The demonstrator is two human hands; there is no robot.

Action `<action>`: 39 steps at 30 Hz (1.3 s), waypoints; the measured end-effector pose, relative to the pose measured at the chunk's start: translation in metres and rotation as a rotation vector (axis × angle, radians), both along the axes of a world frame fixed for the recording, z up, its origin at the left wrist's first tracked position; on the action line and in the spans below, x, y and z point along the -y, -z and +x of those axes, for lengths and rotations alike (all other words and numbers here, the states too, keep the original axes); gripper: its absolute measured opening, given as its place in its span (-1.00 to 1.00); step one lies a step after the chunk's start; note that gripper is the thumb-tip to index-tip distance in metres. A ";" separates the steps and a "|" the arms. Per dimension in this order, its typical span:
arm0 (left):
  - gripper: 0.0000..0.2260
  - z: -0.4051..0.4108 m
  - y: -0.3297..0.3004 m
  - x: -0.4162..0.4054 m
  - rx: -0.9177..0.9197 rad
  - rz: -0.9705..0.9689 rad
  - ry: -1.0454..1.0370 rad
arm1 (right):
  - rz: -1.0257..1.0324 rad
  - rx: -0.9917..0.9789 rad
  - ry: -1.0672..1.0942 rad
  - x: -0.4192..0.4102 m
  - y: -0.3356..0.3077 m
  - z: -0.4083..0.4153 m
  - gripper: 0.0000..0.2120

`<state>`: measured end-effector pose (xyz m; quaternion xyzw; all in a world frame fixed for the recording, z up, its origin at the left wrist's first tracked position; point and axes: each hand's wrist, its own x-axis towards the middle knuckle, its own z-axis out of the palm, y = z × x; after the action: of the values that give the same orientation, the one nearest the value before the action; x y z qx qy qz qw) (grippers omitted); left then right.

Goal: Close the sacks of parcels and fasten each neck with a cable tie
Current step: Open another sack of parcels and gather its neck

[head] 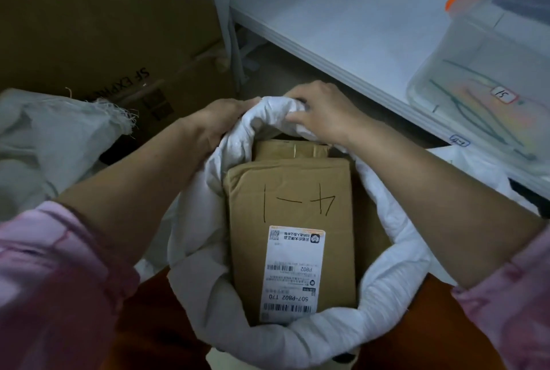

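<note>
Sack [205, 253] rim in both hands, mouth open.

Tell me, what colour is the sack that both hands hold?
White; the sack shows best in the head view.

Both hands grip the far rim of a white sack [208, 250], the left hand [221, 119] and right hand [323, 115] bunching the cloth between them. Just below the hands, inside the open mouth, lies a labelled cardboard parcel [290, 221] on another. Left of the left hand sits a grey sack [59, 131] before a big box [104, 27]. Right of the right hand, a clear tub [482, 96] stands on a white shelf [342, 12].
</note>
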<state>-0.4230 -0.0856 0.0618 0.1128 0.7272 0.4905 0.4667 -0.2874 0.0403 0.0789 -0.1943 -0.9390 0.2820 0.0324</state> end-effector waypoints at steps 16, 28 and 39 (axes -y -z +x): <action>-0.72 0.019 -0.017 0.051 -0.699 -0.639 0.548 | -0.746 0.450 0.277 -0.039 0.019 -0.039 -0.76; -0.78 -0.016 0.043 0.065 0.277 -0.028 -0.481 | 0.142 0.386 -0.272 0.137 -0.058 0.042 -0.54; -0.80 -0.012 0.057 0.120 0.472 0.087 -0.702 | 0.521 0.372 -0.204 0.178 0.014 0.045 -0.68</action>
<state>-0.4345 -0.2053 0.0044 -0.2375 0.5733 0.6622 0.4201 -0.2419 -0.1381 0.0654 -0.1329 -0.9839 -0.0063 -0.1195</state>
